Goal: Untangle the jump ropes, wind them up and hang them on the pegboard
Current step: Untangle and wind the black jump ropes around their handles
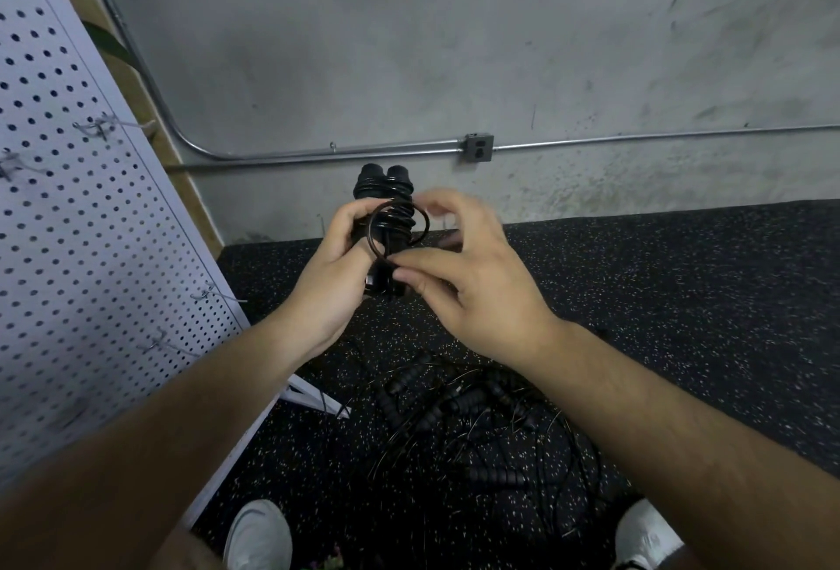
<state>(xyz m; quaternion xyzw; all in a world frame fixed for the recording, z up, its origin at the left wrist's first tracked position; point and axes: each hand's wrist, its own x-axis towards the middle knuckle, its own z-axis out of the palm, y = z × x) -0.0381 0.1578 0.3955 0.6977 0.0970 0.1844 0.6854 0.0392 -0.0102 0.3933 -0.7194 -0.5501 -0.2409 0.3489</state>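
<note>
- The white pegboard [91, 228] leaned along the person's left side, with several bare wire hooks [213, 296] standing out from its face.
- The speckled black floor [682, 296] carried the remaining tangle of jump ropes [477, 424]. Its foam handles and thin cords lay knotted between the white shoes [259, 537], well below both hands.
- The left hand [327, 269] gripped the wound jump rope [384, 183] in front of the grey wall, its fingers curled round two black handles held side by side. Their long axis stood close to upright, and the ribbed ends rose clear above the fist.
- The right hand [468, 278] pinched the cord between thumb and forefinger, just right of the handles and touching the bundle. Its other fingers were loosely bent.
- The cord was thin, glossy and black, coiled tightly round the handles, with one loose loop [397, 226] standing off the wraps as an open ring.
- The bundle lay to the right of the board, and the left hand was the nearer of the two. Once that last loop was tucked in, hanging the rope would likely mean a short carry leftward onto a hook.
</note>
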